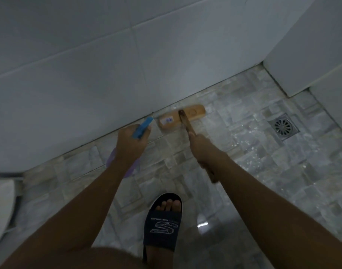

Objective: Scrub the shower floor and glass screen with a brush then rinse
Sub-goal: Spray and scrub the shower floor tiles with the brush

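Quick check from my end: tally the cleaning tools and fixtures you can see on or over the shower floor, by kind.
Brushes: 1, the wooden brush in the right hand, against the wall base
Spray bottles: 1, the blue-nozzled bottle in the left hand
Floor drains: 1, the metal drain
Total: 3

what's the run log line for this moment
phase: scrubbing floor | right hand: on brush handle | left hand: spray bottle | brush head: at wall edge
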The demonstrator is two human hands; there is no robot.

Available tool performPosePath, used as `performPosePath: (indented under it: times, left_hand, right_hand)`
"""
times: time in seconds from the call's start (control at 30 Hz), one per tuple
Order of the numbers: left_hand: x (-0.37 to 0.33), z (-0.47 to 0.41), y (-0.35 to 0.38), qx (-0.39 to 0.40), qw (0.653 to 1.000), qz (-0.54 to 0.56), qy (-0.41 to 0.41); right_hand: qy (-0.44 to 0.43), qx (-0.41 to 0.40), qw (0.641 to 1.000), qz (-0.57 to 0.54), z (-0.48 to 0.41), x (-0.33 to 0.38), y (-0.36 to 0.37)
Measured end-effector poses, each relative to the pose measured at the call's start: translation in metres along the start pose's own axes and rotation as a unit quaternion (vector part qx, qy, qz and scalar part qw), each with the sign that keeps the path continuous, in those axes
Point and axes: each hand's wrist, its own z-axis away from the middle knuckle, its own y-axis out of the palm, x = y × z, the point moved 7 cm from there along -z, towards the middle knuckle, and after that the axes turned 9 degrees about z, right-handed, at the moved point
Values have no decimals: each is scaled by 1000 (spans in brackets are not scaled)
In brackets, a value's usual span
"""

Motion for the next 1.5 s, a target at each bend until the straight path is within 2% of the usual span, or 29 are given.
performPosePath:
  times: [0.13, 0.23, 0.33, 0.43, 0.6, 0.73, 0.8, 0.93, 1.03, 1.1, 1.23, 1.3, 1.4, 1.5]
  left_hand:
    - [6, -2, -7, -12, 1000, 18, -11]
    - [3, -1, -12, -12, 999, 32, -2]
    - [1, 0, -12, -13, 999, 36, 6]
    - [1, 0, -11, -13, 999, 35, 10]
    - [-1, 5, -8, -9, 1000, 9, 23]
    - [-10, 10, -7, -14, 999, -14, 39]
    - [-7, 11, -1, 9, 999, -15, 29]
    - [-7, 16, 8, 30, 999, 35, -8]
    - [-22, 28, 28, 32, 995, 80, -53]
    - [-30, 34, 49, 70, 995, 64, -43]
    - [-50, 32, 81, 131, 990, 41, 6]
    - [-56, 24, 90, 140, 989, 44, -4]
    - [-58, 10, 96, 125, 990, 51, -35]
    - [-57, -9, 94, 103, 994, 36, 8]
  right_hand:
    - [-10, -6, 1000, -2, -18, 31, -13]
    - [-27, 14, 1000, 7, 11, -6, -5]
    - [-6, 44, 999, 26, 48, -57, 16]
    - [25, 53, 998, 10, 56, -69, 26]
    - [-23, 3, 999, -22, 11, 5, 15]
    - [-34, 2, 998, -57, -4, 42, 5]
    - [-38, 9, 998, -38, 12, 26, 5]
    - [18, 30, 999, -40, 57, -60, 14]
    - [109, 14, 993, -48, 91, -127, 11]
    - [150, 4, 988, -36, 103, -147, 8]
    - [142, -5, 988, -58, 92, -136, -15]
    - [134, -14, 988, -82, 77, -125, -27]
    - [132, -21, 986, -104, 72, -125, -36]
    - [158, -7, 981, -112, 97, -158, -29]
